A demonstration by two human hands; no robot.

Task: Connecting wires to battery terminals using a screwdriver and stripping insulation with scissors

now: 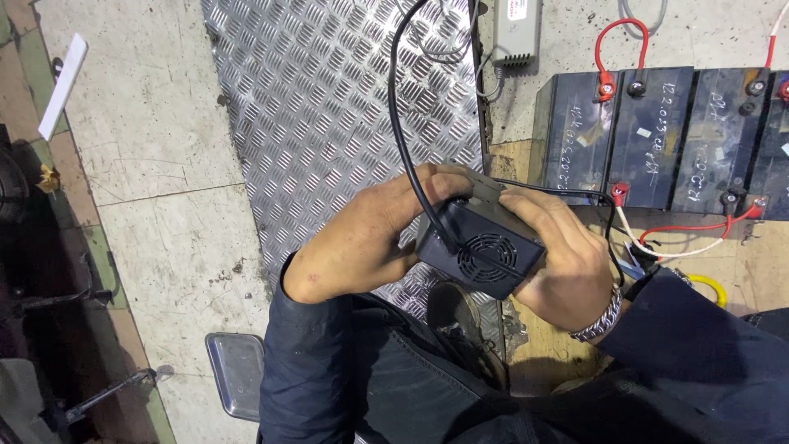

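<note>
Fingers (pixel 427 185) of the left hand (pixel 362 242) curl over the top and near side of a black charger box (pixel 477 242), closed on it; right hand (pixel 567 263) clamps the opposite end, fingers wrapped over the top edge. Both hands grip the same box, held in the air above the person's lap, over the seam where the checker-plate floor panel (pixel 329 107) meets a wooden board (pixel 526 345). It rests on nothing.

Box is tilted, with its round fan grille (pixel 486 256) facing the camera. Black cable (pixel 399 107) leaves the box near the left thumb and runs up across the checker plate, out of frame at the top. A second thin black lead (pixel 575 194) runs from the box's far end toward the row of black batteries (pixel 657 136) at the upper right, which are linked by red jumper wires (pixel 618 41). A grey charger unit (pixel 518 31) lies at the top edge, well apart from the hands. Metal wristband (pixel 600 316) on the right wrist.

Judgement: step in hand looks like inspecting or reorienting the charger box, with both hands committed to holding it. The next move calls for freeing one hand, so the other needs a secure one-handed grip first. Both leads want slack, since any turn of the box drags the cable across the left thumb and tugs the thin lead toward the battery terminals.
</note>
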